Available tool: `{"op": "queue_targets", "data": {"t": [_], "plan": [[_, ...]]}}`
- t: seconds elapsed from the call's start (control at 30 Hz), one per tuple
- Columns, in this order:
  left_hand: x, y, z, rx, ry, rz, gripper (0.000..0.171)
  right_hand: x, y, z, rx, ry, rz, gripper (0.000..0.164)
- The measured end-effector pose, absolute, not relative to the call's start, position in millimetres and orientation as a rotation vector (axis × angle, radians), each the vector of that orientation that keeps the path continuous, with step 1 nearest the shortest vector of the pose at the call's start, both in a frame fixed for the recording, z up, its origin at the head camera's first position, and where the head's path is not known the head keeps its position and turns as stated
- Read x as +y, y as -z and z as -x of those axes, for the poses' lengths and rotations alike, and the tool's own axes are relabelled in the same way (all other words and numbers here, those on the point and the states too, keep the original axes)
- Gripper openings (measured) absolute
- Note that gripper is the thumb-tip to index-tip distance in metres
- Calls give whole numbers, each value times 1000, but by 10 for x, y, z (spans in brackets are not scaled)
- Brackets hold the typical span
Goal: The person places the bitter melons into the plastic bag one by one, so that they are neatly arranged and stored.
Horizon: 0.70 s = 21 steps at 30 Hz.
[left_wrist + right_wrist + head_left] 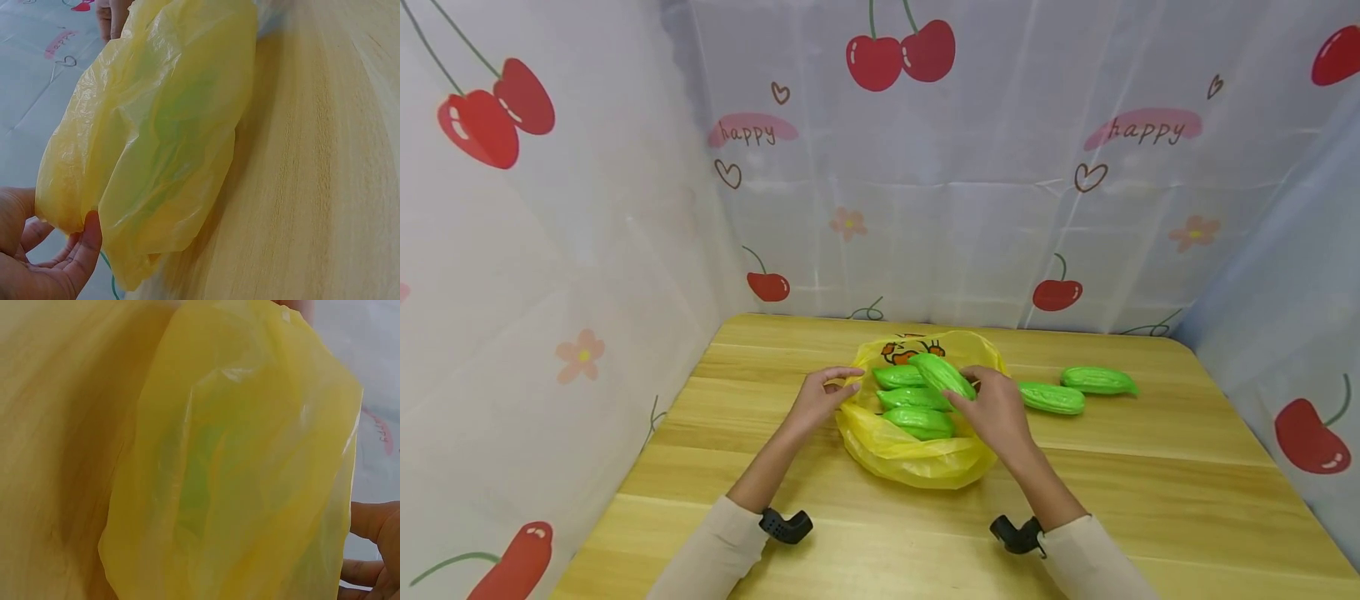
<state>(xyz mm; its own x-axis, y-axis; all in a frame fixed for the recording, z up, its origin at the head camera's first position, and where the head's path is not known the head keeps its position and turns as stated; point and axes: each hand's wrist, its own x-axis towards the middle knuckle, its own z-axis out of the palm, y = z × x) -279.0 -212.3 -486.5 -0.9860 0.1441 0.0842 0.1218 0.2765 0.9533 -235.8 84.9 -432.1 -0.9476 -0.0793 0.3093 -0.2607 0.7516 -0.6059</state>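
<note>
A yellow plastic bag (917, 468) sits on the table with its mouth spread open. Three green bitter melons (917, 423) lie inside it, one behind the other. My left hand (818, 398) pinches the bag's left rim; in the left wrist view, the thumb and fingers of that hand (53, 256) are at the edge of the plastic. Over the bag's right side, my right hand (1000, 408) grips another bitter melon (938, 375), tilted above those inside. From the right wrist, the bag (244, 456) hides most of that hand's fingers and the melon.
To the right of the bag, two more bitter melons lie on the wooden table (1150, 500), a nearer one (1052, 398) and a farther one (1099, 381). A cherry-patterned curtain (925, 208) hangs behind the table and along both sides.
</note>
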Motion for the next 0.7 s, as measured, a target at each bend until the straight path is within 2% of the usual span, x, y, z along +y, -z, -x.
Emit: {"op": "queue_targets", "data": {"t": [0.3, 0.7], "plan": [[-2130, 4865, 2791, 2495, -1871, -265, 25, 796, 4281, 2523, -2681, -1026, -414, 45], [-2131, 4836, 2781, 2442, -1877, -249, 36, 725, 4198, 2742, -2782, -1034, -451, 43]]}}
